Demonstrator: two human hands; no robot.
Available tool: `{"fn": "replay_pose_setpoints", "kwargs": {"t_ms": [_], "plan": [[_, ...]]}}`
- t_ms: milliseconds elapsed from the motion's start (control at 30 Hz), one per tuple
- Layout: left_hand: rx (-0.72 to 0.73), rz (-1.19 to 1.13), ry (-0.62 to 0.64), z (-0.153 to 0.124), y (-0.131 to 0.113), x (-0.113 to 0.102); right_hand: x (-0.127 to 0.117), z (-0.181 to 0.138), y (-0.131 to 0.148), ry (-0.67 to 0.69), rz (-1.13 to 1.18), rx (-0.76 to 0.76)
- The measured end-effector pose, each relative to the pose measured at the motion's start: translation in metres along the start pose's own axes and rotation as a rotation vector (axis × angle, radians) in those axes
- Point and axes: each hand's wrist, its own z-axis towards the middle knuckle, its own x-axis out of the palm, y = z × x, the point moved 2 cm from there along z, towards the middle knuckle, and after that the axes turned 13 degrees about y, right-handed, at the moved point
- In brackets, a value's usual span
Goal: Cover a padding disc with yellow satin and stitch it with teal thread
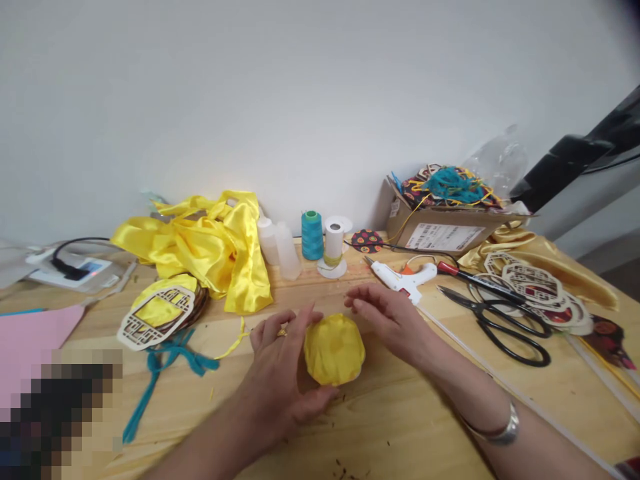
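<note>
Head view: yellow fabric piece (pixel 335 350), near-round, face up; left hand (pixel 281 368) holding edge.

A craft workspace — yellow satin (pixel 243 257) left of centre, teal thread cone (pixel 313 239) mid-frame, glue gun (pixel 399 280) and black-handled scissors (pixel 479 309) towards the right.

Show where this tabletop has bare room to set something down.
Between left forearm and right forearm, below the yellow fabric round, tabletop shows beneath dark specks. Another patch lies between teal ribbon and left forearm. Crowded: the far side, yellow satin to cardboard box, and around the black-handled scissors.
</note>
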Motion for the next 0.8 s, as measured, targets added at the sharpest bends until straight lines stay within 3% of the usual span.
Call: {"fn": "replay_pose_setpoints", "kwargs": {"t_ms": [133,233,400,500,667,800], "plan": [[0.034,0.028,-0.129,-0.003,-0.003,-0.005,-0.001,-0.002,0.003,0.192,0.308,0.200],[0.071,0.037,-0.190,-0.003,-0.005,-0.006,0.004,-0.002,0.000,0.328,0.481,0.211],[0.074,-0.067,-0.215,-0.008,-0.003,-0.003,0.008,-0.002,-0.005,0.313,0.489,0.246],[0.022,-0.400,-0.154,-0.011,0.002,-0.003,0.007,-0.002,-0.004,0.298,0.522,0.238],[-0.168,-1.311,-0.019,-0.001,0.006,-0.005,0.009,-0.004,-0.003,0.308,0.497,0.183],[-0.258,-1.568,0.128,0.004,0.001,-0.005,0.011,-0.007,-0.001,0.304,0.401,0.119]]}}
